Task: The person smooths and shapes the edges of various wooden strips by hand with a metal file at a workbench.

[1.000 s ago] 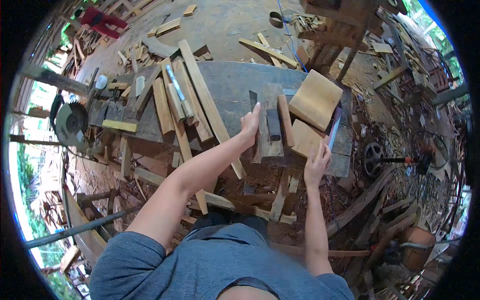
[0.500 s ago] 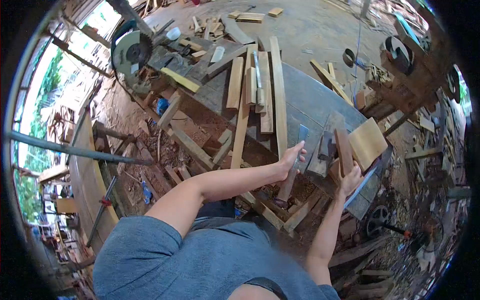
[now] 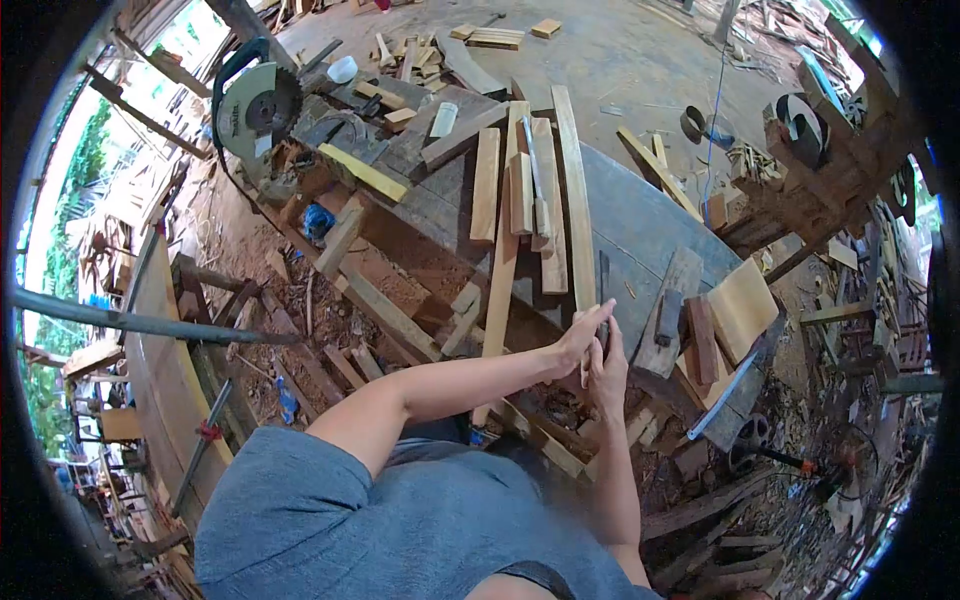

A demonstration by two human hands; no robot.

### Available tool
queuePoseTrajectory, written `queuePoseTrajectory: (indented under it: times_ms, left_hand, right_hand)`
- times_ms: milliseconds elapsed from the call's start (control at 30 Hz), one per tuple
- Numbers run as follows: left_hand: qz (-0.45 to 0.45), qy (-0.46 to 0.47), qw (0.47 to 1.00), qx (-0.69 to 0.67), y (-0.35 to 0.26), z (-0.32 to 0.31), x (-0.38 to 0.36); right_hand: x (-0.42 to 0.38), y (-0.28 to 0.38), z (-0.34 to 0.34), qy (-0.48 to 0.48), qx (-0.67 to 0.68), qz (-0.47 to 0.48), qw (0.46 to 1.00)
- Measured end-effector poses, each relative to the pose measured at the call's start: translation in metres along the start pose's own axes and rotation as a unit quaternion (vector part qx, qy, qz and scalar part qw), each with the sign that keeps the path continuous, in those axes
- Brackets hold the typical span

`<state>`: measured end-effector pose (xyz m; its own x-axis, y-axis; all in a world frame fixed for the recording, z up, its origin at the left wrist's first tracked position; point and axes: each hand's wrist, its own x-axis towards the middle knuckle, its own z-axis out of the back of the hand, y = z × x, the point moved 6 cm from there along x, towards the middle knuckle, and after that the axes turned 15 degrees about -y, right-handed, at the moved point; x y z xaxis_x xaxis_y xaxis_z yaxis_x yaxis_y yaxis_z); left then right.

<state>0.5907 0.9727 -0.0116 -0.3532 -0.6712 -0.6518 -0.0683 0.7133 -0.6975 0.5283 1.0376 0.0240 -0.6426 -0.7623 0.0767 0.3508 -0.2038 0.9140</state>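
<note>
My left hand (image 3: 578, 338) and my right hand (image 3: 608, 365) meet over the near edge of the workbench, fingers closed together around a chisel. Its thin dark blade (image 3: 604, 268) points away from me, seen nearly edge-on; most of the handle is hidden by the hands. Just left of the blade runs a long narrow plank (image 3: 573, 190). To the right of my hands lies a grey weathered board (image 3: 681, 280) with a small dark block (image 3: 669, 318) on it. Beside that stand a reddish-brown wood block (image 3: 702, 340) and a pale square board (image 3: 743, 310).
Several cut wood strips (image 3: 485, 185) lie on the workbench (image 3: 640, 200), with a long metal-bladed tool (image 3: 533, 165) on top. A circular saw (image 3: 262, 108) sits at the far left. A rusty machine (image 3: 830, 150) stands at right. Wood scraps and sawdust cover the ground.
My right hand has left the reddish-brown block and moved left to join my left hand at the chisel. The chisel blade has turned from broad side to nearly edge-on.
</note>
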Motion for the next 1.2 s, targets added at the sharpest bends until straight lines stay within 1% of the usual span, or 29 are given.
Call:
queuePoseTrajectory:
  times_ms: [33, 67, 133, 167, 200, 233, 267, 300, 333, 400, 467, 500, 533, 567, 600, 667, 733, 767, 800, 867, 900, 967, 1000, 1033, 1067, 1100, 1133, 1200]
  left_hand:
    - [-0.085, -0.036, 0.990, 0.108, -0.007, 0.013, 0.014]
    - [-0.094, 0.042, 0.977, 0.189, -0.019, 0.020, 0.020]
    - [-0.210, -0.061, 0.943, 0.249, -0.047, 0.051, 0.021]
    - [-0.221, -0.057, 0.950, 0.213, -0.055, 0.068, 0.029]
    - [-0.216, -0.066, 0.952, 0.205, -0.064, 0.090, 0.038]
    - [-0.240, -0.070, 0.956, 0.156, -0.068, 0.114, 0.050]
    - [-0.200, -0.141, 0.955, 0.167, -0.089, 0.135, 0.035]
    - [-0.218, -0.137, 0.943, 0.210, -0.099, 0.157, 0.039]
    - [-0.205, -0.158, 0.941, 0.217, -0.074, 0.197, 0.078]
    - [-0.152, -0.177, 0.954, 0.188, -0.101, 0.227, 0.076]
    - [-0.137, -0.204, 0.955, 0.165, -0.123, 0.250, 0.088]
    - [-0.156, -0.213, 0.947, 0.184, -0.130, 0.261, 0.102]
    - [-0.152, -0.210, 0.948, 0.186, -0.131, 0.268, 0.116]
    - [-0.161, -0.226, 0.945, 0.176, -0.140, 0.274, 0.125]
    - [-0.170, -0.241, 0.941, 0.166, -0.149, 0.278, 0.134]
    - [-0.175, -0.231, 0.939, 0.187, -0.171, 0.282, 0.154]
    - [-0.286, -0.265, 0.884, 0.257, -0.210, 0.284, 0.165]
    - [-0.383, -0.302, 0.808, 0.331, -0.230, 0.290, 0.174]
    - [-0.471, -0.331, 0.714, 0.398, -0.248, 0.296, 0.182]
    - [-0.476, -0.363, 0.650, 0.469, -0.286, 0.304, 0.188]
    - [-0.443, -0.365, 0.636, 0.515, -0.292, 0.308, 0.196]
    - [-0.377, -0.356, 0.600, 0.609, -0.296, 0.312, 0.206]
    - [-0.376, -0.352, 0.602, 0.610, -0.293, 0.315, 0.208]
    - [-0.394, -0.344, 0.580, 0.625, -0.290, 0.317, 0.210]
    - [-0.410, -0.336, 0.558, 0.639, -0.287, 0.318, 0.209]
    - [-0.429, -0.339, 0.547, 0.634, -0.283, 0.318, 0.201]
    - [-0.424, -0.338, 0.546, 0.638, -0.277, 0.324, 0.194]
    - [-0.459, -0.380, 0.533, 0.601, -0.270, 0.337, 0.171]
  right_hand:
    - [0.007, -0.006, -0.007, -0.022, -0.031, 0.019, 0.999]
    - [0.015, -0.006, -0.014, -0.023, -0.035, 0.015, 0.999]
    - [0.034, -0.013, -0.018, -0.060, -0.224, -0.002, 0.973]
    - [0.042, -0.027, -0.021, -0.072, -0.244, -0.024, 0.967]
    - [0.048, -0.038, -0.023, -0.075, -0.246, -0.027, 0.966]
    - [0.051, -0.044, -0.022, -0.098, -0.312, 0.014, 0.945]
    - [0.055, -0.043, -0.027, -0.121, -0.375, 0.055, 0.918]
    - [0.060, -0.024, -0.033, -0.150, -0.377, 0.082, 0.910]
    - [0.068, -0.020, -0.044, -0.152, -0.380, 0.080, 0.909]
    - [0.085, -0.010, -0.078, -0.112, -0.361, 0.167, 0.911]
    - [0.108, -0.012, -0.109, -0.103, -0.356, 0.155, 0.916]
    - [0.121, -0.017, -0.122, -0.094, -0.342, 0.117, 0.928]
    - [0.130, -0.024, -0.135, -0.084, -0.327, 0.078, 0.938]
    - [0.136, -0.024, -0.144, -0.109, -0.326, 0.053, 0.938]
    - [0.137, -0.024, -0.150, -0.111, -0.329, 0.049, 0.936]
    - [0.141, -0.027, -0.154, -0.139, -0.392, -0.033, 0.909]
    - [0.136, -0.035, -0.155, -0.153, -0.394, -0.025, 0.906]
    - [0.133, -0.037, -0.155, -0.155, -0.388, 0.002, 0.909]
    - [0.131, -0.037, -0.156, -0.156, -0.382, 0.029, 0.910]
    - [0.126, -0.041, -0.155, -0.159, -0.377, 0.036, 0.912]
    - [0.123, -0.039, -0.155, -0.161, -0.367, 0.049, 0.915]
    - [0.116, -0.034, -0.156, -0.172, -0.372, 0.036, 0.911]
    - [0.114, -0.028, -0.158, -0.182, -0.373, 0.029, 0.909]
    - [0.109, -0.022, -0.161, -0.182, -0.374, 0.027, 0.909]
    - [0.102, -0.006, -0.163, -0.224, -0.398, 0.040, 0.889]
    - [0.092, 0.010, -0.165, -0.264, -0.421, 0.052, 0.866]
    - [0.082, 0.023, -0.172, -0.260, -0.421, 0.048, 0.868]
    - [0.057, 0.040, -0.174, -0.273, -0.360, 0.021, 0.892]
